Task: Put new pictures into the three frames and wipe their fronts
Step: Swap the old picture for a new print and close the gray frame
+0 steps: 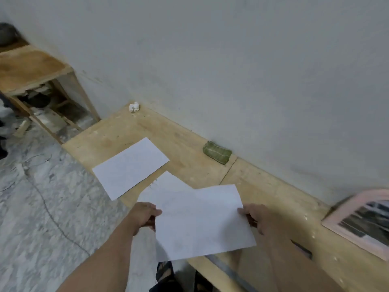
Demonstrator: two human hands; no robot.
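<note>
Over on the left, one white sheet (130,167) lies flat on the wooden bench (263,186). Next, the left hand (145,216) and right hand (255,218) each pinch a side of another white sheet (202,222), held above a third sheet (166,186). Far right, a pink frame (362,222) rests on the bench.

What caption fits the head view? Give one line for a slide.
Both hands, left hand and right hand, hold a white sheet above the plywood bench, near a pink frame.
</note>
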